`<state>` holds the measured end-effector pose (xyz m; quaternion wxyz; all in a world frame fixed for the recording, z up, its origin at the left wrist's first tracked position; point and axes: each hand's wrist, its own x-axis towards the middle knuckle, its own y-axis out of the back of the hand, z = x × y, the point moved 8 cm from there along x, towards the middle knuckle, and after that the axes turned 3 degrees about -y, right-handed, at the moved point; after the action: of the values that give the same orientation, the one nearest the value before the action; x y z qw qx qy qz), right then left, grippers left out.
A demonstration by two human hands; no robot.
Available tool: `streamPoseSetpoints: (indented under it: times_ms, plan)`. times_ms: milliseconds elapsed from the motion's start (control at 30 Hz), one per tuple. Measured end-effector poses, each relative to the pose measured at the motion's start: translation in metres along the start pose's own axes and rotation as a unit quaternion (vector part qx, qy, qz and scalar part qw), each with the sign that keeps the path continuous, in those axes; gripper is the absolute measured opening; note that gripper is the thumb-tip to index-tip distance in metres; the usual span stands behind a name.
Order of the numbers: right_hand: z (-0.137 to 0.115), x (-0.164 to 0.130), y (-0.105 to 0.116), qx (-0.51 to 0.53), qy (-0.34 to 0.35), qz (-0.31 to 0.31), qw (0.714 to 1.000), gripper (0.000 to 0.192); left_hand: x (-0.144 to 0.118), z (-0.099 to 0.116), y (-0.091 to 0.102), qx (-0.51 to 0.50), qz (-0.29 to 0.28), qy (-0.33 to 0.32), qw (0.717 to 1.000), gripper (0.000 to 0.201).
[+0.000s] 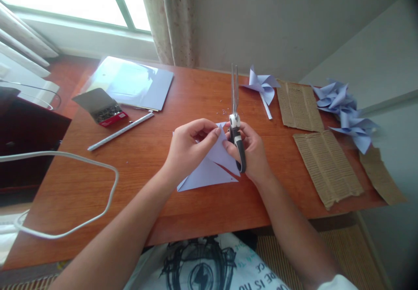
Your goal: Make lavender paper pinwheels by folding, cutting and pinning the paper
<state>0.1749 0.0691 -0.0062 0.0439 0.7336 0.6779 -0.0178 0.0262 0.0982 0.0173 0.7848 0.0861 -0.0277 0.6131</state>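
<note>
Lilac folded paper [209, 168] pinched steady by left hand [187, 148] above tabletop [163, 181], right hand [251, 153] gripping scissors [235, 124] upright, blades nearly closed

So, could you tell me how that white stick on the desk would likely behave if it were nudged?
The white stick looks thin and round, lying flat on the smooth wooden desk, so it would probably roll. It seems light, likely sliding easily.

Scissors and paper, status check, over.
Left hand pinching folded paper. Right hand gripping scissors, blades pointing away, nearly closed. Finished pinwheel beyond, clear of the work.
</note>
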Motion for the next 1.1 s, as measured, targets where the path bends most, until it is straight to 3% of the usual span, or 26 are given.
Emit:
streamPoseSetpoints:
  times_ms: [233,400,533,700,933,1100]
  plan:
    - [-0.002,0.000,0.013,0.006,0.024,0.079,0.997,0.037,-0.003,-0.003,-0.018,0.045,-0.073,-0.015,0.996,0.019]
    - [0.002,0.002,0.017,0.022,-0.005,0.089,0.996,0.037,-0.001,0.002,-0.001,0.144,-0.005,-0.066,0.987,0.013]
    - [0.000,0.003,0.022,0.016,0.008,0.101,0.995,0.033,0.004,0.005,0.006,0.234,0.002,-0.093,0.968,0.032]
    - [-0.003,0.003,0.035,-0.005,0.046,0.150,0.988,0.030,0.007,-0.019,0.001,0.140,-0.065,0.004,0.988,0.016]
    - [-0.002,0.006,0.054,0.002,0.081,0.201,0.976,0.032,0.008,-0.024,0.004,-0.014,-0.061,0.087,0.994,0.023]
    - [0.004,0.009,0.066,0.002,0.079,0.237,0.968,0.032,0.009,-0.026,0.006,-0.063,-0.079,0.117,0.988,0.032]
